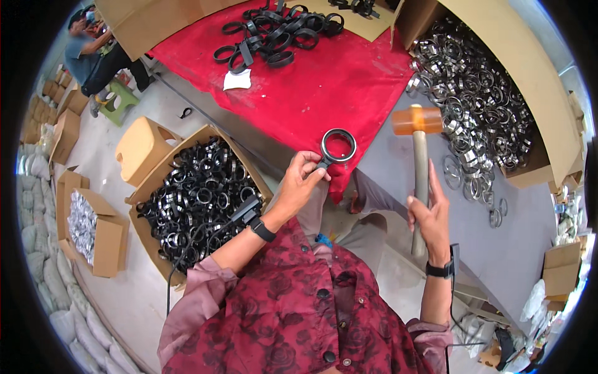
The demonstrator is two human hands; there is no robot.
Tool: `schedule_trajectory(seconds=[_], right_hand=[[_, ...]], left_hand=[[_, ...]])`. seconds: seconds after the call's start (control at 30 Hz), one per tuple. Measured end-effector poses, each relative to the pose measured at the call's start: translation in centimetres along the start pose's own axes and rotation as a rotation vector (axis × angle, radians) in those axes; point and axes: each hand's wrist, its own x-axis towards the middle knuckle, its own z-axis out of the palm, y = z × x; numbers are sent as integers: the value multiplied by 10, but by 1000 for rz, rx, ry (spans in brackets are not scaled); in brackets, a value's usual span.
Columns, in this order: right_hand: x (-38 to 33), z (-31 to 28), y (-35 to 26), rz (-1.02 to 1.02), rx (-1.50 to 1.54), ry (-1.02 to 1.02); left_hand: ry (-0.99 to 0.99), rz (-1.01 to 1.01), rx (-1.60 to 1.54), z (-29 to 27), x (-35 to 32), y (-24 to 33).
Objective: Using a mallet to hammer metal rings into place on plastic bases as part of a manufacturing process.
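Note:
My left hand (296, 190) pinches the short stem of a black ring clamp (353, 148), which has a shiny metal band inside its loop. The clamp is over the near corner of a red cloth (336, 81). To the right, my right hand (434, 224) is closed around the wooden handle of a mallet (421, 165). Its amber-orange head is up, apart from the clamp, with the index finger stretched along the handle. Black ring clamps (277, 37) lie heaped on the far part of the cloth.
Loose metal bands (479, 106) spill from a cardboard box onto the grey table (517, 237) at right. At left stands a carton (163, 240) full of banded black clamps, beside a yellow stool (140, 149). A person (93, 53) sits at far left.

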Motion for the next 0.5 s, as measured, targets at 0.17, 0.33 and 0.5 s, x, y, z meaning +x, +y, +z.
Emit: schedule_trajectory(seconds=[0.17,0.33,0.5], right_hand=[[-27,26,-7,-811,-776,21],[-53,53,20,-556,-876,-103],[-41,50,14,-586,-771,-157]], left_hand=[[0,4,-61,3,3,-2],[7,5,-103,7,5,-13],[-4,-14,-38,4,3,-10]])
